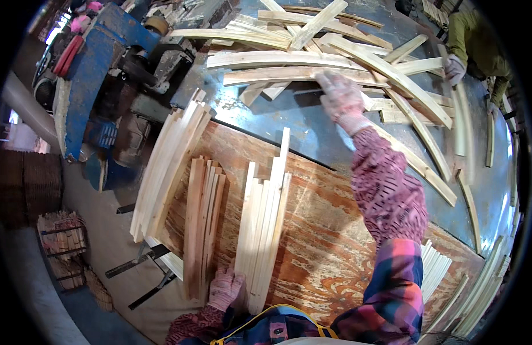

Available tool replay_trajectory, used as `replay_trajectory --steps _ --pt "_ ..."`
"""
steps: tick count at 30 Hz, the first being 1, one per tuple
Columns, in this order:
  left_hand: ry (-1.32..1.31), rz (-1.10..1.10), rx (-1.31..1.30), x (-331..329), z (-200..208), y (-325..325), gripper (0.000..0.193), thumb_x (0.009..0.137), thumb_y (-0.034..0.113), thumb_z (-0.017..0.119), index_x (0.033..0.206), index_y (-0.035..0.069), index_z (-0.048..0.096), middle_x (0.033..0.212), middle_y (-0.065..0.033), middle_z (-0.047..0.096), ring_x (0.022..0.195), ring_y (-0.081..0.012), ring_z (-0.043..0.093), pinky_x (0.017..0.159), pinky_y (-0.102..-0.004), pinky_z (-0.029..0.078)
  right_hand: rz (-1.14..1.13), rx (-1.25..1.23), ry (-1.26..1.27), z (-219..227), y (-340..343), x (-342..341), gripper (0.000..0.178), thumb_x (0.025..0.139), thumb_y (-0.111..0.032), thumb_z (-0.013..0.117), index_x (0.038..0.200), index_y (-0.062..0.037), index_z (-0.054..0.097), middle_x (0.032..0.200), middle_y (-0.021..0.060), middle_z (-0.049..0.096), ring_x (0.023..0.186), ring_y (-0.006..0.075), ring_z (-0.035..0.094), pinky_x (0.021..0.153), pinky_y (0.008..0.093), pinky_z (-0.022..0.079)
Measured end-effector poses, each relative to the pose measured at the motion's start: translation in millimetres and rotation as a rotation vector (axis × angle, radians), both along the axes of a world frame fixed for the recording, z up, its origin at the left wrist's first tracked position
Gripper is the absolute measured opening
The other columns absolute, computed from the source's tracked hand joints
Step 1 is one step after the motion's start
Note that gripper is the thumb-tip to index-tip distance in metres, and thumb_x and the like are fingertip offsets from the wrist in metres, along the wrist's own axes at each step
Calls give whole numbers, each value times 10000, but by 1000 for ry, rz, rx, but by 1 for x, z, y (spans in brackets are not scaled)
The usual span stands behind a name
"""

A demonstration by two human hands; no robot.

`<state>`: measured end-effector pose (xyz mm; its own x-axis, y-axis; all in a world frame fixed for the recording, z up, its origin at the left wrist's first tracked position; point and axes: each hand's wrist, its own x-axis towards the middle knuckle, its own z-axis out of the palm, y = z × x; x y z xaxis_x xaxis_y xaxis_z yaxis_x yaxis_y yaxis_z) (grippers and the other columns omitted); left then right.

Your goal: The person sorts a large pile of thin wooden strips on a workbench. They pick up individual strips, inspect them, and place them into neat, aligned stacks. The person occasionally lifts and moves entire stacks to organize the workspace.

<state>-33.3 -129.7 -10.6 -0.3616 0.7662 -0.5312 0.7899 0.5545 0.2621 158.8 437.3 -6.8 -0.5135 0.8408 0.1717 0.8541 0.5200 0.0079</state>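
Note:
My right hand (342, 99), in a pale knit glove, reaches over a loose pile of wooden slats. Its fingers close over the edge of one slat (271, 76) at the near side of the pile. Low in the head view, my left hand (225, 288), gloved as well, rests with fingers extended against the near end of an upright-looking bundle of pale slats (258, 230). A narrower bundle of reddish slats (198, 230) lies just left of that hand. Further left is a third, longer bundle of pale slats (169, 167).
The worn plywood board (329, 253) adjoins a blue-grey metal table (312, 135). A blue machine (99, 69) stands at the left. At the far right, another person's gloved hand (454, 70) holds slats. Stacked wood bundles (61, 236) lie at lower left; more slats (435, 267) lie right.

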Motion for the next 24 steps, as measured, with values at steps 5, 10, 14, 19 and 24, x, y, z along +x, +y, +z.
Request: replay_trajectory --steps 5,10,14,19,24 --pt "-43 -21 71 0 13 30 603 880 428 664 1402 157 534 1243 -230 569 1142 -397 577 963 -435 488 -81 -23 30 18 39 -22 362 927 -177 512 1276 -190 604 1283 65 629 1202 237 590 1004 386 455" --pt "-346 69 568 31 27 108 451 912 222 657 1305 15 586 1231 -217 592 1159 -356 571 982 -391 474 133 -227 378 56 -18 4 368 954 -188 590 1312 -107 614 1090 126 720 964 283 692 846 388 542" --pt "-1428 410 373 93 47 202 688 941 268 674 1496 16 356 1479 -144 421 1229 -220 514 1048 -327 432 -79 -995 1089 71 -118 33 372 992 -265 618 1266 -13 624 1030 64 703 901 134 632 831 279 521" --pt "-1609 524 248 136 32 226 397 898 283 718 1202 36 654 1094 -64 664 950 -189 637 785 -332 527 -206 -414 349 16 -90 59 658 934 -520 601 1416 -83 500 1297 179 606 1196 293 571 1046 388 425" --pt "-199 -70 519 125 29 139 635 747 234 779 1322 76 561 1340 -218 503 1234 -400 484 1010 -477 444 -375 -95 -118 3 23 59 739 825 -423 662 1460 -148 403 1408 121 477 1338 299 412 1054 475 344"
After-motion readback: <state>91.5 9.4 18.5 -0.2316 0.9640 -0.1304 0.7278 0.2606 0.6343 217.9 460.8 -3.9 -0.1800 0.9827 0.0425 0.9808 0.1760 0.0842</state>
